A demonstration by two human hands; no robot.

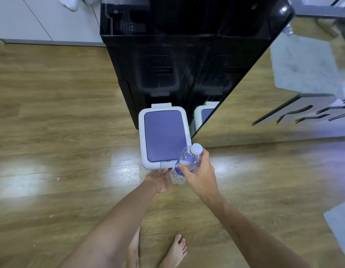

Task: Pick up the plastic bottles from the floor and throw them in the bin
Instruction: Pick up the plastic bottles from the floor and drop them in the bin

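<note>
Head view: wooden floor (61, 113) spreads under both my arms. Beyond my hands, a black cabinet (167, 60), then the closed bin (165, 136). My left hand (160, 179) touches its front edge, fingers hidden; my right hand (200, 175) grips a plastic bottle (187, 161).

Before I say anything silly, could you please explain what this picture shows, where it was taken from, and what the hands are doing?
There is no machine here: a person wears a camera on their head, looking down at their own arms and bare feet on a wooden floor. The right hand holds a clear plastic bottle with a white cap. The left hand reaches to the near edge of a small white bin, whose purple lid is shut. Behind the bin stands a glossy black cabinet, with a mirror beside it.
</note>
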